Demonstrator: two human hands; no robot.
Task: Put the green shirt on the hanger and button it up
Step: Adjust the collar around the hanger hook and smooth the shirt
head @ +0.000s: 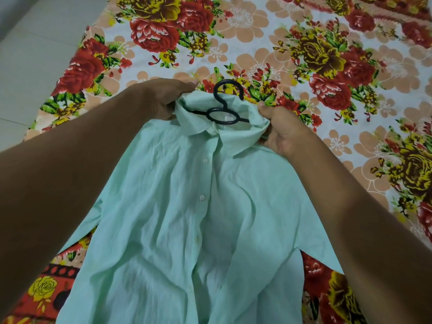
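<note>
Green shirt [187,218] on hanger [222,108] | left hand [163,99], right hand [280,129] grip collar | floral sheet [304,54] beneath

Green shirt [177,206] is matt, creased cloth (thin-looking); hanger [222,114] glossy black plastic.

— What carries everything here?

— A bed covered by a cotton-looking sheet [268,26] printed with big red and yellow roses, green leaves and peach blossoms on a white ground. Its near edge has a red band with dark dots.

— And what lies directly on it?

— A pale mint-green button-front shirt [187,218], front side up, wrinkled, collar toward the far end. A black plastic hanger [223,113] sits inside the collar, its hook resting on the sheet just beyond.

— Anything beside the bed?

— Pale tiled floor [30,54] along the left side.
</note>
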